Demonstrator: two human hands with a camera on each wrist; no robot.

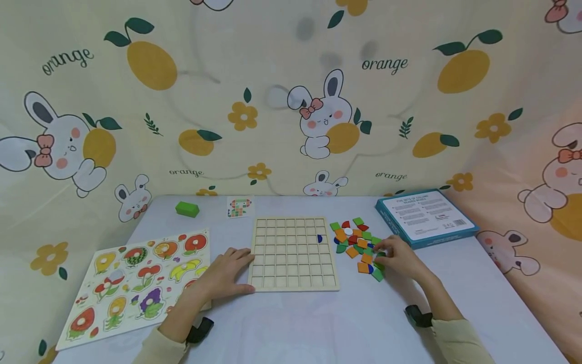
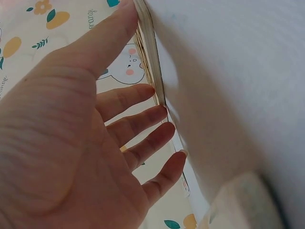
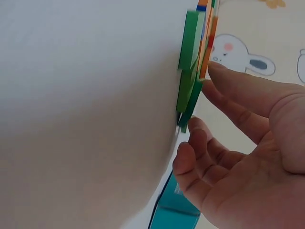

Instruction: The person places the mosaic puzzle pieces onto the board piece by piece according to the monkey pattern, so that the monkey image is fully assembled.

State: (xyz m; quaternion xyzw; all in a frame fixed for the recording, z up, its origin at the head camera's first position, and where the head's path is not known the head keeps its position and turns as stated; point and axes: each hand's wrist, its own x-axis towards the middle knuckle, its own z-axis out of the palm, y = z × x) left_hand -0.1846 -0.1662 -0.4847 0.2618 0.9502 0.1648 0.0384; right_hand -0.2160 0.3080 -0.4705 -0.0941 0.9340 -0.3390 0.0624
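My left hand (image 1: 227,273) and my right hand (image 1: 399,258) make two. I see one wooden board (image 1: 291,255), one blue piece (image 1: 320,238) on it, one fruit board (image 1: 129,277), one green block (image 1: 187,209), one card (image 1: 239,207), one box (image 1: 427,215), and one heap of pieces (image 1: 352,239) (too jumbled to count).

Along the table's (image 1: 291,328) left edge lay a fruit puzzle board (image 1: 131,277). A green block (image 1: 187,209) sat near the far left corner, plus a little pattern card (image 1: 239,207) by the far edge. Teal box (image 1: 427,216) was lying flat at the far right corner, bunny-and-orange cloth (image 1: 263,55) behind it all.
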